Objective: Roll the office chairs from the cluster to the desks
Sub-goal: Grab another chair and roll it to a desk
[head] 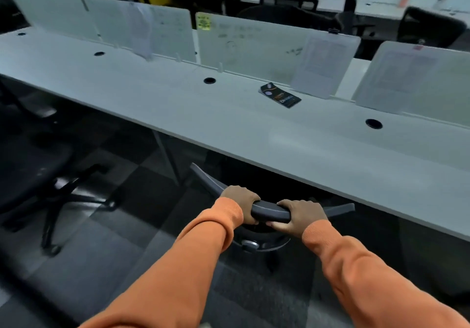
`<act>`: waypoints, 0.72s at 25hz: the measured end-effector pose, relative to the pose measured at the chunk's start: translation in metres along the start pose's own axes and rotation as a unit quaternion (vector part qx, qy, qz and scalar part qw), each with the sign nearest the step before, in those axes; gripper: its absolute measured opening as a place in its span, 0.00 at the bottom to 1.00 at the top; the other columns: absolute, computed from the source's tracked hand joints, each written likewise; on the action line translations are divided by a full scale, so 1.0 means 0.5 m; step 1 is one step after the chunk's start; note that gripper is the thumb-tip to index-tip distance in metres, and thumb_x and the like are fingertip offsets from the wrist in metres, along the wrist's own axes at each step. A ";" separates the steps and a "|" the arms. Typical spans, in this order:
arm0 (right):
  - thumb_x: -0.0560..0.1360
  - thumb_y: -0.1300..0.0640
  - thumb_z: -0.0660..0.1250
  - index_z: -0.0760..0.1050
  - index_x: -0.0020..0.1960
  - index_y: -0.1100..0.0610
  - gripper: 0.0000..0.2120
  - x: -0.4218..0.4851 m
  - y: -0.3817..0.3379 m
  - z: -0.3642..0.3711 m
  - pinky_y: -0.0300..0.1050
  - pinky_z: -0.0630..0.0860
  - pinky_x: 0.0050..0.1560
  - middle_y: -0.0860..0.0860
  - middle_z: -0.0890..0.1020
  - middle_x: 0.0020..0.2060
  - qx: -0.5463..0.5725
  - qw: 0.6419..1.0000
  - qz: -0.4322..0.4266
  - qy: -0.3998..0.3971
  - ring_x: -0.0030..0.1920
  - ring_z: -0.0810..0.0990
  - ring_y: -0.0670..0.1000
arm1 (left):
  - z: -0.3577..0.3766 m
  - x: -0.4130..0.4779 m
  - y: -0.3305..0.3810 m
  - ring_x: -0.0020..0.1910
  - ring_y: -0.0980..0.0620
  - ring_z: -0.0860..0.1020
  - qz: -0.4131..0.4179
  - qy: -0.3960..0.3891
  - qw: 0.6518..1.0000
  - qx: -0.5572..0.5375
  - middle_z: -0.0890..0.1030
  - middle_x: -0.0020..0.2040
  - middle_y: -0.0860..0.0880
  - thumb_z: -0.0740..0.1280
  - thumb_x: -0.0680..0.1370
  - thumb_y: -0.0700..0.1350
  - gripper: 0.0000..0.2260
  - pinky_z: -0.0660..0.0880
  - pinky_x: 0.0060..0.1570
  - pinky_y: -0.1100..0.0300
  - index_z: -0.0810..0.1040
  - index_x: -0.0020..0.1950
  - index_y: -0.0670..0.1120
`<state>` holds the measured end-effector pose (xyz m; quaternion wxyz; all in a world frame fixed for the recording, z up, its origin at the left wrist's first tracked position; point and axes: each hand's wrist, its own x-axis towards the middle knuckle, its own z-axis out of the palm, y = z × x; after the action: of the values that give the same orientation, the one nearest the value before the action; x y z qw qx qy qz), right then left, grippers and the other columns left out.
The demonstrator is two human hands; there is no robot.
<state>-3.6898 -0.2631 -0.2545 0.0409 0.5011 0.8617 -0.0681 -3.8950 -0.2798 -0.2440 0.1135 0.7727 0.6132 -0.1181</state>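
A dark grey office chair stands right against the long white desk [229,124], its seat hidden under the desktop. Only the curved top rail of its backrest [269,211] and a bit of the mechanism below show. My left hand [239,204] grips the rail on its left part, fingers curled over the top. My right hand [301,215] grips the same rail on its right part, thumb underneath. Both arms wear orange sleeves.
A second black chair [33,175] with a star base stands at the left, beside the desk. White divider panels [254,47] line the desk's far edge. A dark leaflet [279,95] lies on the desktop. More chairs and desks stand behind.
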 end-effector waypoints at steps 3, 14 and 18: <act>0.63 0.20 0.56 0.73 0.65 0.40 0.38 0.019 0.009 -0.004 0.43 0.75 0.49 0.40 0.83 0.52 -0.003 0.999 0.042 0.002 0.51 0.82 0.46 | -0.003 0.052 -0.025 0.48 0.48 0.80 0.055 0.008 0.998 -0.007 0.83 0.49 0.53 0.72 0.68 0.62 0.21 0.77 0.51 0.52 0.78 0.57 0.56; 0.64 0.23 0.61 0.73 0.64 0.42 0.35 0.086 -0.013 0.003 0.43 0.74 0.49 0.41 0.82 0.53 -0.010 0.995 0.096 0.024 0.51 0.81 0.47 | -0.027 0.140 -0.101 0.47 0.48 0.80 0.118 0.017 0.993 0.020 0.82 0.47 0.52 0.69 0.67 0.67 0.23 0.76 0.51 0.53 0.79 0.54 0.53; 0.64 0.21 0.58 0.75 0.59 0.47 0.36 0.084 -0.028 0.013 0.45 0.75 0.46 0.45 0.83 0.46 -0.030 0.992 0.119 0.015 0.45 0.82 0.50 | -0.026 0.141 -0.107 0.46 0.48 0.80 0.131 -0.003 0.990 0.047 0.83 0.47 0.52 0.68 0.68 0.68 0.24 0.76 0.51 0.53 0.80 0.55 0.52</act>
<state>-3.7226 -0.2350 -0.2658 0.0505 0.5997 0.7981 -0.0291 -3.9309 -0.1986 -0.2562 0.0938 0.8503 0.5005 -0.1333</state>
